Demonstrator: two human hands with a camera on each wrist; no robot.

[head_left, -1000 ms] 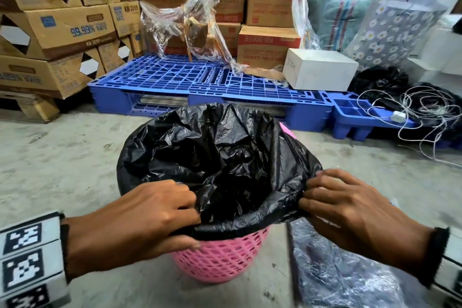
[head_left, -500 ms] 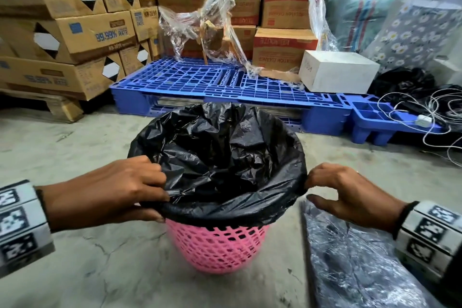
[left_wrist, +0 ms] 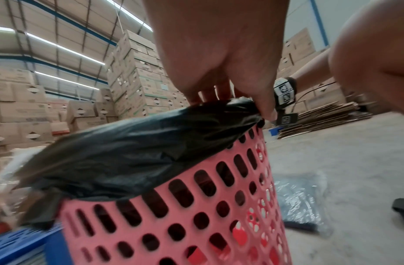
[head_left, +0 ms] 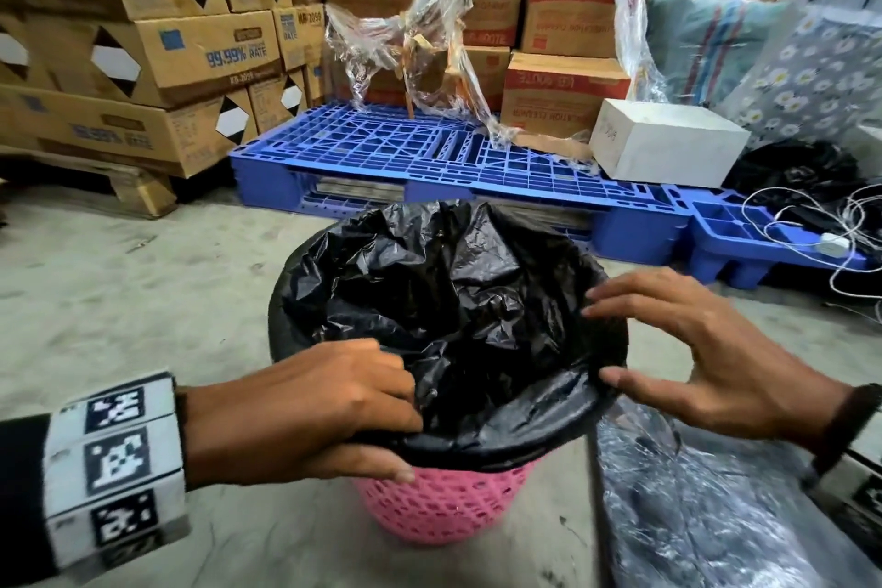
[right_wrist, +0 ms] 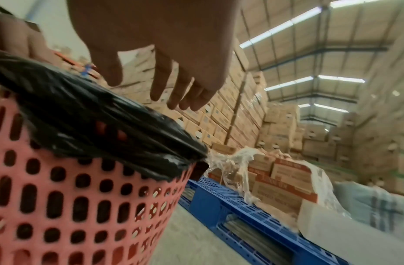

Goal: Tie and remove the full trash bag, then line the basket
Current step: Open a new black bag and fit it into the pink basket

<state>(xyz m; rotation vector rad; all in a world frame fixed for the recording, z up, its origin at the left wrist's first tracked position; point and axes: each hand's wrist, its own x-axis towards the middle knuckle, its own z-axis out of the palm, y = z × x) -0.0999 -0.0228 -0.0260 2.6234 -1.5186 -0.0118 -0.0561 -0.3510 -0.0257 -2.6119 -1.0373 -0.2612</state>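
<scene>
A pink perforated basket (head_left: 444, 506) (left_wrist: 196, 224) (right_wrist: 71, 206) stands on the concrete floor. A black trash bag (head_left: 458, 315) (left_wrist: 133, 148) (right_wrist: 101, 114) lines it, its edge folded over the rim. My left hand (head_left: 334, 411) (left_wrist: 221, 59) grips the bag's folded edge at the near-left rim, fingers inside and thumb outside. My right hand (head_left: 706, 349) (right_wrist: 155, 53) hovers at the right rim with fingers spread and straight, holding nothing; its thumb is close to the bag's edge.
A blue plastic pallet (head_left: 429, 158) lies right behind the basket, carrying cartons, torn clear wrap (head_left: 420, 48) and a white box (head_left: 668, 143). Stacked cartons (head_left: 143, 62) rise at the left. A clear plastic package (head_left: 692, 506) lies on the floor at the right, with tangled cables (head_left: 821, 224) beyond.
My right hand has let go of the bag's edge and lifted, fingers spreading. My left hand has slid along the rim toward the near side, still gripping the bag.
</scene>
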